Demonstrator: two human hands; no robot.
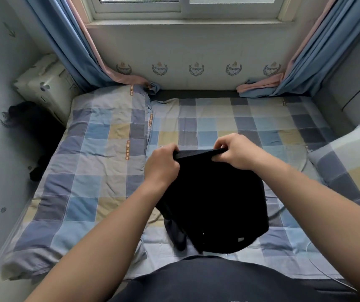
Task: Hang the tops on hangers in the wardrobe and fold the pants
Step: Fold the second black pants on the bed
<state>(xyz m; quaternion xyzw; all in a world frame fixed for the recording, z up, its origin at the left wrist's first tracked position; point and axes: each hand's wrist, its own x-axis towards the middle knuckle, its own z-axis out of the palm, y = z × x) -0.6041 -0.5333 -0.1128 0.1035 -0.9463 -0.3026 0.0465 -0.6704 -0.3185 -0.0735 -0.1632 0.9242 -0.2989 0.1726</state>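
Far left of the black garment [216, 203], a dark heap of cloth [33, 131] lay in the gap between the wall and the bed [207, 118]. A pale cushion [46, 83] stood in the corner behind it, and a blue-and-pink curtain [70, 46] hung above, its end pooled on the bed's far left corner. Nearer the garment, a folded checked quilt [91, 162] covered the bed's left strip; its right edge ran just left of the garment, under your left forearm. Your left hand [162, 164] gripped the garment's upper left corner, fingers curled round the band, knuckles up. The garment hung from that taut upper edge, lifted off the sheet, and fell towards you. Its lower part lay bunched on the bed close to the near edge, a small pale tag showing near the bottom. From this view you could not tell whether it was a top or pants. Your right hand [235, 153] held the upper right corner, thumb and curled fingers pinching the band. Beyond the garment, bare checked sheet stretched to the wall under the window [185, 5], and more lay open to its right. Further right, a checked pillow [353, 162] leaned at the bed's right edge, well apart from the garment, and a second curtain [318, 53] pooled on the far right corner.
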